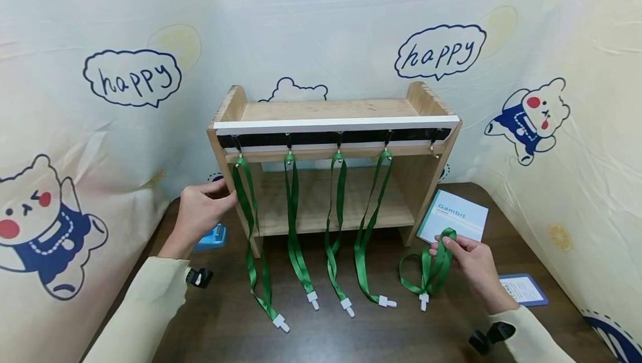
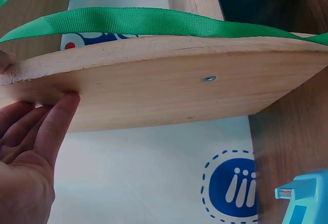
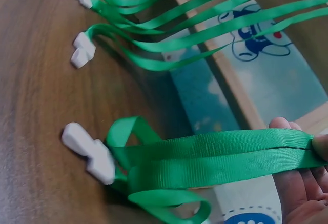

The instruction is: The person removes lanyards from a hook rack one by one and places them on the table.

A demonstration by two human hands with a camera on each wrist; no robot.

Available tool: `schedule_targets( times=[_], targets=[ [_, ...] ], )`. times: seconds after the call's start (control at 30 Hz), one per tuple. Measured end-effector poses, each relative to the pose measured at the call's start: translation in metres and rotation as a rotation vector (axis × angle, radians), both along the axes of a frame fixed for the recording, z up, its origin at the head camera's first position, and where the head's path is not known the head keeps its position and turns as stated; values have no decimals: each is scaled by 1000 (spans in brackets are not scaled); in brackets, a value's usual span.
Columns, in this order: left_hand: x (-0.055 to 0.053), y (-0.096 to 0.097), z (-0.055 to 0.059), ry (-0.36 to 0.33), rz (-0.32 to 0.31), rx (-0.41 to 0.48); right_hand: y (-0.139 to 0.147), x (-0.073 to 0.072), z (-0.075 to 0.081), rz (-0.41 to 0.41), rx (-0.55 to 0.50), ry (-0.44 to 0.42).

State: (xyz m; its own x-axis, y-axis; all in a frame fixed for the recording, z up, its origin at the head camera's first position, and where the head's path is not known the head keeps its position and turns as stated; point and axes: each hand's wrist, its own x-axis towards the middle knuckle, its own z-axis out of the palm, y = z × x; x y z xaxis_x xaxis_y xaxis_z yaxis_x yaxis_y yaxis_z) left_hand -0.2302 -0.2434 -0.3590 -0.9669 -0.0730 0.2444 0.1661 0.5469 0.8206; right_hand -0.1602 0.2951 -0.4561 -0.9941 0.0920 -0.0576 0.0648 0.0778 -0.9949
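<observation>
My right hand (image 1: 473,265) pinches a green lanyard (image 3: 225,155) near one end of its loop. Its ribbon hangs in loops down to a white plastic clip (image 3: 89,152) by the tabletop. At the left side of a small wooden shelf (image 1: 331,198), my left hand (image 1: 203,212) grips the side panel (image 2: 154,88), fingertips on the outer face and thumb at the front edge. Several green lanyards (image 1: 296,223) hang from hooks along the black strip (image 1: 313,139) on the shelf's front. The rightmost hook (image 1: 434,148) carries no lanyard.
A pale blue "Gambit" booklet (image 1: 453,215) lies right of the shelf. Nearer the right edge is a blue-framed card (image 1: 524,289), partly behind my right wrist. A blue object (image 1: 213,237) sits beside the left forearm. Printed cloth (image 1: 341,28) surrounds the brown table (image 1: 321,340).
</observation>
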Motion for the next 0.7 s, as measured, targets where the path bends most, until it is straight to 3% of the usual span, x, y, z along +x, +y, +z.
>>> schedule_targets(
  times=[0.4,0.7],
  targets=[
    [0,-1,1,0,1,-3,3,-13,-25,59,128,-163],
    [0,0,0,-7,1,3,1,-16,-37,70,199,-110]
  ],
)
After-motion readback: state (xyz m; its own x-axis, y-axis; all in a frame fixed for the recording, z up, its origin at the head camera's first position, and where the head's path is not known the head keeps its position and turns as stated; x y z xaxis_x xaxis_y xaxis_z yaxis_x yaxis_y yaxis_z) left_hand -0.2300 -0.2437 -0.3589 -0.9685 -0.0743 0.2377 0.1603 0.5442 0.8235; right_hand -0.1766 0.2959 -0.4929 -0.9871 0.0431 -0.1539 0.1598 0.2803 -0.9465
